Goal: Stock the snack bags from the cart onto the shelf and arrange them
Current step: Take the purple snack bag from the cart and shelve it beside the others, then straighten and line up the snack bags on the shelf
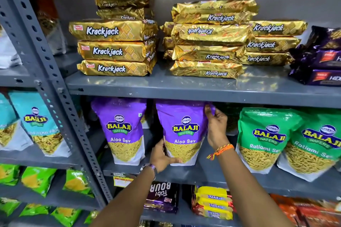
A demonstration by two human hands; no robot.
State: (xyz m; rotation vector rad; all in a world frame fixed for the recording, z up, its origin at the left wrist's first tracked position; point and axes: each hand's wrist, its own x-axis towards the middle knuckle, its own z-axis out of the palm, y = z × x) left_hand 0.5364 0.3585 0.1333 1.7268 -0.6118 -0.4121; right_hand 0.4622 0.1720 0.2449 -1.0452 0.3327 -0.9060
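Observation:
A purple Balaji Aloo Sev bag [183,131] stands upright on the middle grey shelf [203,173]. My left hand [162,156] grips its lower left corner. My right hand [215,127] holds its upper right edge, thumb pinching the top corner. A second purple Aloo Sev bag [121,131] stands just to its left, apart from it. Two green Ratlami Sev bags [265,140] stand to the right. The cart is not in view.
Gold Krackjack packs [114,49] are stacked on the shelf above, with dark purple biscuit packs [321,61] at the right. Teal Balaji bags [38,123] fill the left rack. A slotted grey upright [60,108] divides the racks. Biscuit packs [214,202] sit below.

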